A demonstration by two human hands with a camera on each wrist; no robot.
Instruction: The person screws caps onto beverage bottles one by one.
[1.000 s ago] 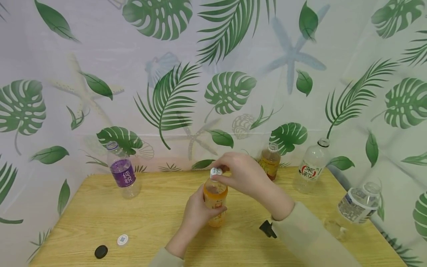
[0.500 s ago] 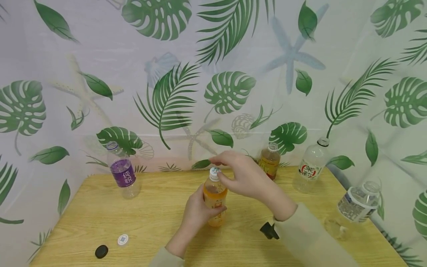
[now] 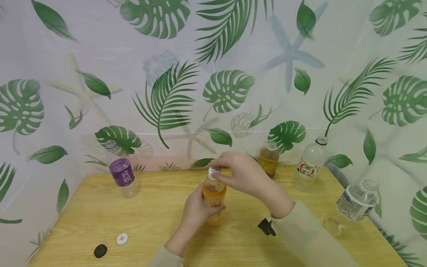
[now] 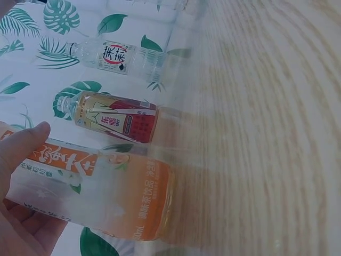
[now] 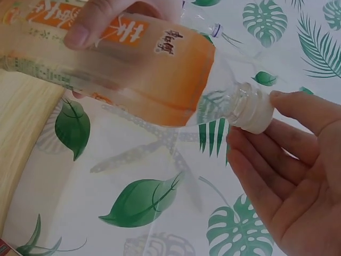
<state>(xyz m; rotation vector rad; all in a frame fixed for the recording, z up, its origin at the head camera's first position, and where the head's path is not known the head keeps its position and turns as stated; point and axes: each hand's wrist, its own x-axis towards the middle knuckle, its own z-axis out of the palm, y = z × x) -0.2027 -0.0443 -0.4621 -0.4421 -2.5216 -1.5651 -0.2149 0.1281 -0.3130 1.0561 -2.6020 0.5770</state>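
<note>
A clear plastic bottle [image 3: 213, 193] with an orange-and-clear label stands upright near the middle of the wooden table. My left hand [image 3: 197, 209] grips its body, the thumb across the front. In the left wrist view the bottle's base [image 4: 160, 202] is close to the tabletop. On the bottle's neck sits a white cap [image 5: 257, 112]. My right hand [image 3: 245, 174] pinches this cap, with the thumb on one side and fingertips on the other. The right wrist view shows that the cap is still on the neck and the palm is off the bottle.
Uncapped bottles stand around: purple-labelled [image 3: 122, 172] at left, brown-tinted [image 3: 268, 161] behind, jasmine-labelled [image 3: 307, 168] and wide clear [image 3: 357, 202] at right. A black cap [image 3: 100, 251] and white cap [image 3: 122, 239] lie front left. A small black object [image 3: 266, 227] lies by the right sleeve.
Half a second ago the right fingers were spread away from the cap; now they have closed on it again. The left hand and bottle stay in place.
</note>
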